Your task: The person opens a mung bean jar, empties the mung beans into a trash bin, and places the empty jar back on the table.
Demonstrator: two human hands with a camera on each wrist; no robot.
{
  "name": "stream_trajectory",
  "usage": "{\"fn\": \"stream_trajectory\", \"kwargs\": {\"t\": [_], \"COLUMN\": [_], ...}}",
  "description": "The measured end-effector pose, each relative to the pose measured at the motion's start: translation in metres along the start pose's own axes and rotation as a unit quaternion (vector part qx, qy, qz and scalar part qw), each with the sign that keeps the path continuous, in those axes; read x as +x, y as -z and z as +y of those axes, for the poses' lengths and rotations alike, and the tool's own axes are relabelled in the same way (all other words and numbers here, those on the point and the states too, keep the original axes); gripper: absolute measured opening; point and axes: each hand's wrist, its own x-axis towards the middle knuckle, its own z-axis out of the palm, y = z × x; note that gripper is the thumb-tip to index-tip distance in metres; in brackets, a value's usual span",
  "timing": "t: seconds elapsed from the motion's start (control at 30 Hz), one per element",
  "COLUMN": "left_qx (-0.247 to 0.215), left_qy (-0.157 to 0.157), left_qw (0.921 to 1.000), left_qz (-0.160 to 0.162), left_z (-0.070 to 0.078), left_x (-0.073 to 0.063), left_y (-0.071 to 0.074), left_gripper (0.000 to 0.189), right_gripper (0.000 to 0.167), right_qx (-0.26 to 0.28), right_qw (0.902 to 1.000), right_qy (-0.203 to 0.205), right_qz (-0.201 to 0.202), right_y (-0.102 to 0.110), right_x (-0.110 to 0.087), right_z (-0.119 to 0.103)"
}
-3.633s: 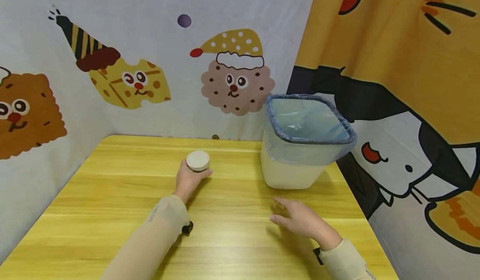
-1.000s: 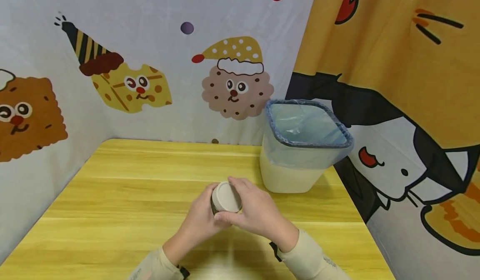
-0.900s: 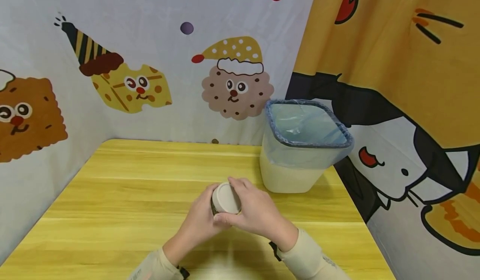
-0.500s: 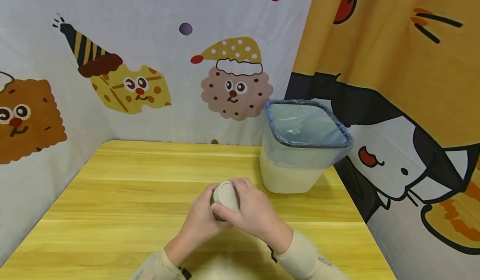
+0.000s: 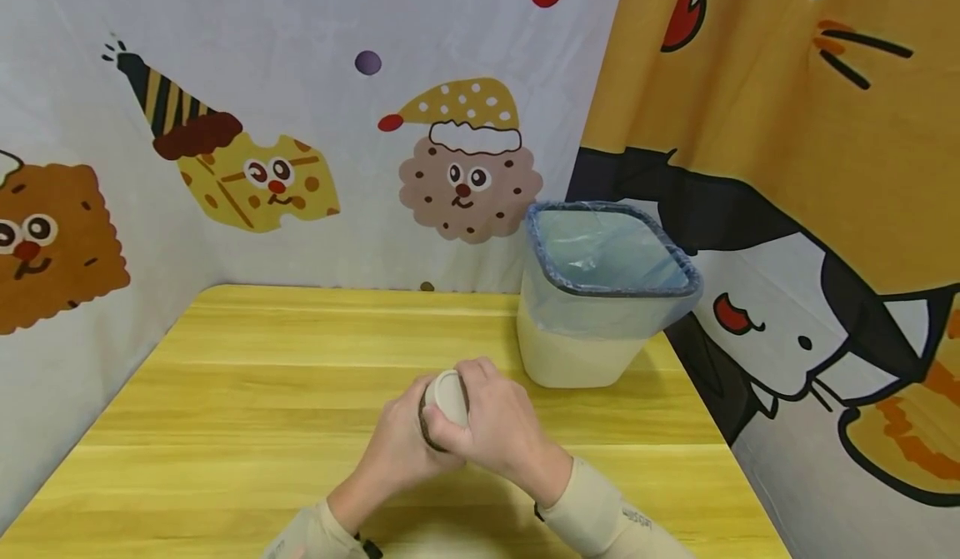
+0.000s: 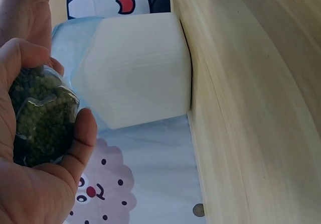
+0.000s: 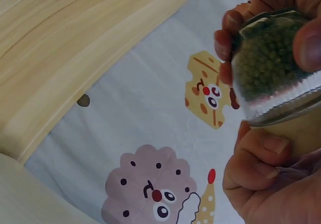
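Note:
A clear jar (image 6: 42,118) full of small green beans is held over the table in both hands, its off-white lid (image 5: 450,399) tilted to face the upper right in the head view. My left hand (image 5: 399,438) wraps round the jar's body. Thumb and fingers of my right hand (image 5: 501,421) grip the lid at its edge. In the right wrist view the glass side of the jar (image 7: 268,58) shows the beans, with the beige lid (image 7: 298,128) below it between the right fingers. Part of the lid is covered by the right thumb.
A white bin (image 5: 577,355) lined with a bluish plastic bag (image 5: 615,313) stands at the table's back right, beyond the hands. The yellow wooden table (image 5: 247,392) meets a printed cloth (image 5: 360,242) at the back.
The left hand has brought the jar from the back left towards the middle front. The right hand, formerly empty, has taken hold of the lid. Lately it has twisted, tilting the lid further.

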Motion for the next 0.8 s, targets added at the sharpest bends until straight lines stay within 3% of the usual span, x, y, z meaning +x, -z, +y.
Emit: {"fn": "stream_trajectory", "kwargs": {"t": [0.3, 0.5, 0.8], "left_qx": [-0.005, -0.031, -0.086], "left_qy": [-0.040, -0.075, -0.123], "left_qw": [0.9992, 0.9967, 0.9883], "left_qz": [0.001, 0.000, -0.027], "left_z": [-0.0035, -0.0045, -0.0095], "left_x": [-0.0011, -0.0003, -0.0004], "left_y": [-0.0003, 0.0017, 0.0054], "left_gripper": [0.080, 0.076, 0.071], "right_gripper": [0.045, 0.050, 0.062], "right_qx": [0.014, 0.010, 0.003], "right_qw": [0.9980, 0.9962, 0.9900], "right_qy": [0.053, 0.075, 0.126], "right_qz": [0.031, 0.043, 0.064], "right_y": [-0.0043, -0.0015, 0.0002], "right_x": [-0.0040, -0.0037, -0.0039], "right_z": [0.0062, 0.0059, 0.0065]}}
